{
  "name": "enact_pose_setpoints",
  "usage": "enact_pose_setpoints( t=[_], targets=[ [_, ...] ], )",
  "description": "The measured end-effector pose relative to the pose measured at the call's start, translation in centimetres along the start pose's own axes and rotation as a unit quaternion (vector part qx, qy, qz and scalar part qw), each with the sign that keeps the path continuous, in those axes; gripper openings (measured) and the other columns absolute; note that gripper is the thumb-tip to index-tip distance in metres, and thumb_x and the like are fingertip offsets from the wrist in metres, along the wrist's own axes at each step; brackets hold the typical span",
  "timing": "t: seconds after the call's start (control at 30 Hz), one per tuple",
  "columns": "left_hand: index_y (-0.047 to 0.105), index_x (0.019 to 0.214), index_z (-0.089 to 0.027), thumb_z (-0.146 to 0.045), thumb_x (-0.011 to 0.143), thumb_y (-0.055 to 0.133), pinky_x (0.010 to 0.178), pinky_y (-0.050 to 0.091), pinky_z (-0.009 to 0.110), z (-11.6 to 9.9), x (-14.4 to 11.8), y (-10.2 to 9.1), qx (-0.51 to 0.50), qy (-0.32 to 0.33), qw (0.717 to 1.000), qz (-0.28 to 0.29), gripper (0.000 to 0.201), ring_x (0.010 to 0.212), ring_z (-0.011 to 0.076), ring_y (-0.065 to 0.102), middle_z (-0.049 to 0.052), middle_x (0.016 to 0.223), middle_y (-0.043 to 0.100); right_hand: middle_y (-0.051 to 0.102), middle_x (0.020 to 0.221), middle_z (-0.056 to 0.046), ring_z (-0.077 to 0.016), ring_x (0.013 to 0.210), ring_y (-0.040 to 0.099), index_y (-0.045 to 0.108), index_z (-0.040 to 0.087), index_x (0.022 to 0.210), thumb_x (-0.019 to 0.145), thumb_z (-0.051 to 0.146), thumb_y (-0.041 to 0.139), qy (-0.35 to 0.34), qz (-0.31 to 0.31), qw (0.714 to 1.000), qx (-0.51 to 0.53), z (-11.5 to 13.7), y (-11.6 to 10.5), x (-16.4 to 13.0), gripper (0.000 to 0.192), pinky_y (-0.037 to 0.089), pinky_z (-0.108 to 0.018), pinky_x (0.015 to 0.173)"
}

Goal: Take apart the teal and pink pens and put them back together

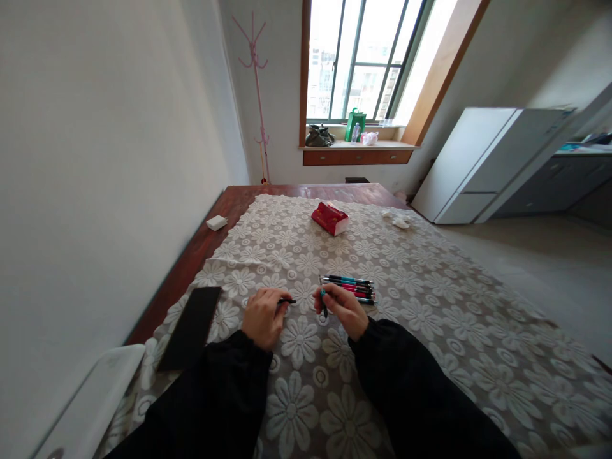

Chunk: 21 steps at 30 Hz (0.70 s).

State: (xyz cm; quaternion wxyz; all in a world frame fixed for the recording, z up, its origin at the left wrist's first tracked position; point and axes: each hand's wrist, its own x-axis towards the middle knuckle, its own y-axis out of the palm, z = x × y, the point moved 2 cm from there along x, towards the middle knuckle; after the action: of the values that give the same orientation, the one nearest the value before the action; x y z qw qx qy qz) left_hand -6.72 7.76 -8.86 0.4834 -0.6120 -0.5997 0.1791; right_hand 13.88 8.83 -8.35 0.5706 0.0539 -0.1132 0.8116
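Note:
My left hand (262, 317) rests on the flowered lace tablecloth (430, 299) and pinches a small black pen part (287, 301) that points right. My right hand (343, 308) is closed around a teal pen piece (324, 303), held nearly upright with its dark tip down. The two hands are a short gap apart. Just beyond my right hand lies a row of several pens (349, 287), teal, pink and black, side by side on the cloth.
A black phone (191, 326) lies left of my left hand, with a white tray (90, 408) at the near left corner. A red tissue pack (329, 218), a white charger (217, 222) and crumpled tissues (398, 221) sit farther back. A wall runs along the table's left.

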Motion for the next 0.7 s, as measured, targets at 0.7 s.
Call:
enact_pose_setpoints(
  t=[0.7],
  targets=[
    [0.063, 0.099, -0.023, -0.017, 0.090, 0.049, 0.085, 0.046, 0.039, -1.2, -0.2, -1.4, -0.085, 0.033, 0.992, -0.087, 0.017, 0.094, 0.0225, 0.058, 0.004, 0.096, 0.068, 0.065, 0.091, -0.007, -0.0206, 0.087, 0.060, 0.063, 0.019, 0.095, 0.090, 0.015, 0.050, -0.069, -0.021, 0.924, -0.376, -0.3, -0.5, -0.2, 0.016, 0.045, -0.032, 0.078]
  ],
)
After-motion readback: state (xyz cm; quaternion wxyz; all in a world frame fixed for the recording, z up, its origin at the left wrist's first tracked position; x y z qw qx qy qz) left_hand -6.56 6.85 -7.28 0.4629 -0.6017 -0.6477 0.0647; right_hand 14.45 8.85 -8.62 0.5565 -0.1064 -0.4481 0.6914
